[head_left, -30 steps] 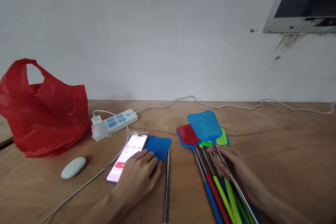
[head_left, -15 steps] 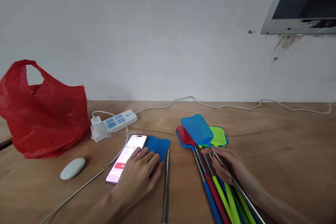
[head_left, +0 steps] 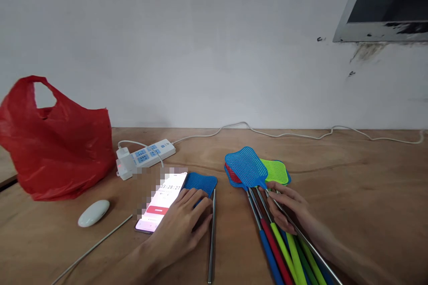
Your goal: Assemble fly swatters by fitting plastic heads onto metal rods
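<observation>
My right hand (head_left: 287, 209) grips the metal shaft of a blue fly swatter (head_left: 246, 165), whose head lies over the other swatters. Beneath it is a fanned bundle with a lime-green swatter head (head_left: 276, 172), a partly covered red swatter head (head_left: 230, 173) and several coloured handles (head_left: 276, 251). My left hand (head_left: 180, 227), its fingers loosely spread, rests beside the phone. Its fingertips touch or hover at the lower edge of a separate blue swatter head (head_left: 201, 181); contact is unclear. A metal rod (head_left: 211, 240) lies just right of the thumb.
The lit phone (head_left: 163, 200) shows a running timer. A white power strip (head_left: 155, 153) with a plug and cables sits behind it. At the left are a red plastic bag (head_left: 60, 142) and a white mouse-like oval object (head_left: 94, 213). A white wall (head_left: 200, 53) backs the wooden table (head_left: 361, 205).
The blue swatter head in my right hand has shifted left and slightly down, covering more of the red head. My left fingers have spread a little toward the metal rod.
</observation>
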Motion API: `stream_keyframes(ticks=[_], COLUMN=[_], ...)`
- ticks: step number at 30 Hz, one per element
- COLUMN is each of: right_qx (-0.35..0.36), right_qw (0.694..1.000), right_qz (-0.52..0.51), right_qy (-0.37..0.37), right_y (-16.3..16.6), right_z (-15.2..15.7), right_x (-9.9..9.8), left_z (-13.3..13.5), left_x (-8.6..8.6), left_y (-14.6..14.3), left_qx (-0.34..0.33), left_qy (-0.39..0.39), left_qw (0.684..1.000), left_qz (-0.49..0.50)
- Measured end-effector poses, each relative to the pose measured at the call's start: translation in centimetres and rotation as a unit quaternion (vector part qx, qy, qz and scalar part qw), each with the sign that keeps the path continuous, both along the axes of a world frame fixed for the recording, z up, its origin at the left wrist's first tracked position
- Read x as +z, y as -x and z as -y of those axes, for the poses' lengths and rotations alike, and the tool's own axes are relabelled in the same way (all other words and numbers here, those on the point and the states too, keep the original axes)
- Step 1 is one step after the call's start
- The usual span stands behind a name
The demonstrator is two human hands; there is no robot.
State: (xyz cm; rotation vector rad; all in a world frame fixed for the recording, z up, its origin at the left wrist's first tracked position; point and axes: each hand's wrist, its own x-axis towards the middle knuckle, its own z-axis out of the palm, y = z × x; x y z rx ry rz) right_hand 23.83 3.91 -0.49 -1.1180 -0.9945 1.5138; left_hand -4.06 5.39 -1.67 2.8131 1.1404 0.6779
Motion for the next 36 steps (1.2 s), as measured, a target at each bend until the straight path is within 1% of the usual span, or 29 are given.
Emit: stream_keyframes(ticks=[2, 6, 10, 13, 16, 20, 22, 23, 24, 26, 27, 29, 31, 32, 34, 36], right_qx=[0.008, 0.069, 0.119, 0.152, 0.178, 0.217, 0.252, 0.259, 0.258, 0.232, 0.213, 0.188, 0.180, 0.176, 0.154, 0.118], right_qw=[1.000, 0.997, 0.992, 0.987, 0.981, 0.970, 0.957, 0.953, 0.949, 0.939, 0.932, 0.911, 0.886, 0.875, 0.864, 0.865], right_qz=[0.005, 0.030, 0.036, 0.051, 0.075, 0.112, 0.140, 0.157, 0.175, 0.224, 0.253, 0.316, 0.372, 0.396, 0.428, 0.441], right_qy=[0.008, 0.008, -0.004, -0.007, 0.001, 0.013, 0.003, -0.018, -0.048, -0.118, -0.150, -0.189, -0.209, -0.215, -0.217, -0.206], right_y=[-0.2, -0.5, -0.5, -0.2, 0.0, -0.1, -0.4, -0.5, -0.7, -1.1, -1.3, -1.7, -2.1, -2.3, -3.0, -3.9], right_z=[0.0, -0.1, -0.1, 0.4, 1.0, 1.4, 1.3, 1.2, 1.0, 0.8, 0.7, 0.9, 1.3, 1.5, 2.0, 2.4], right_x=[0.0, 0.1, 0.5, 1.0, 1.5, 2.0, 2.3, 2.4, 2.6, 2.7, 2.7, 2.5, 2.1, 1.9, 1.5, 1.1], left_z=[0.1, 0.1, -0.1, -0.3, -0.5, -1.0, -1.3, -1.4, -1.5, -1.5, -1.4, -1.2, -1.0, -1.0, -1.1, -1.5], left_x=[0.2, 0.2, 0.2, 0.8, 1.8, 2.8, 3.0, 3.0, 2.9, 2.8, 2.8, 2.7, 2.9, 3.0, 3.3, 3.5], left_y=[0.1, 0.1, 0.1, 0.0, -0.2, -0.3, -0.3, -0.3, -0.3, -0.4, -0.5, -0.8, -1.0, -1.0, -0.7, -0.1], left_qx=[0.011, 0.031, 0.064, 0.081, 0.058, 0.006, 0.005, 0.013, 0.024, 0.034, 0.031, 0.026, 0.025, 0.030, 0.045, 0.060], left_qy=[0.018, 0.040, 0.079, 0.111, 0.120, 0.102, 0.101, 0.105, 0.115, 0.155, 0.187, 0.262, 0.323, 0.340, 0.347, 0.332], left_qw=[0.999, 0.989, 0.977, 0.966, 0.961, 0.967, 0.968, 0.968, 0.967, 0.959, 0.951, 0.924, 0.895, 0.884, 0.868, 0.860], left_qz=[0.047, 0.140, 0.189, 0.220, 0.242, 0.235, 0.231, 0.229, 0.227, 0.233, 0.245, 0.277, 0.306, 0.320, 0.352, 0.384])
